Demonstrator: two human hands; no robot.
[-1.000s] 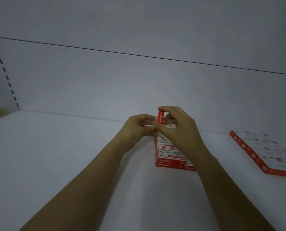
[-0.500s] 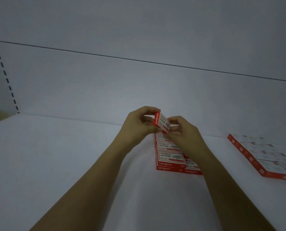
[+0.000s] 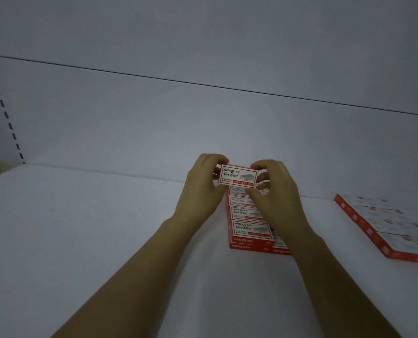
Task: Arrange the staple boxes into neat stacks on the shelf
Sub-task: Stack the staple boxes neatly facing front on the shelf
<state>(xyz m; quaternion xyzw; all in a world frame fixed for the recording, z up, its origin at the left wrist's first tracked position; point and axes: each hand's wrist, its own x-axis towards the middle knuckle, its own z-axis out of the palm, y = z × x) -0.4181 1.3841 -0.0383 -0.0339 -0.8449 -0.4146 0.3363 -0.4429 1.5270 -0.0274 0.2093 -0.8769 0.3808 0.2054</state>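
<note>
A small red-and-white staple box (image 3: 237, 176) is held flat, label up, between both hands above the far end of a stack. My left hand (image 3: 202, 186) grips its left end and my right hand (image 3: 273, 189) pinches its right end. Below them lies a block of red staple boxes (image 3: 248, 230) stacked two layers high on the white shelf (image 3: 105, 240), running away from me in a row; my right forearm hides its right side.
A second flat group of red staple boxes (image 3: 386, 225) lies at the right edge of the shelf. The white back panel (image 3: 154, 123) rises behind. A slotted upright (image 3: 3, 111) stands at the far left.
The box was on edge and tilted between my fingers; it has turned to lie flat with its label up, and both hands have shifted to its two ends.
</note>
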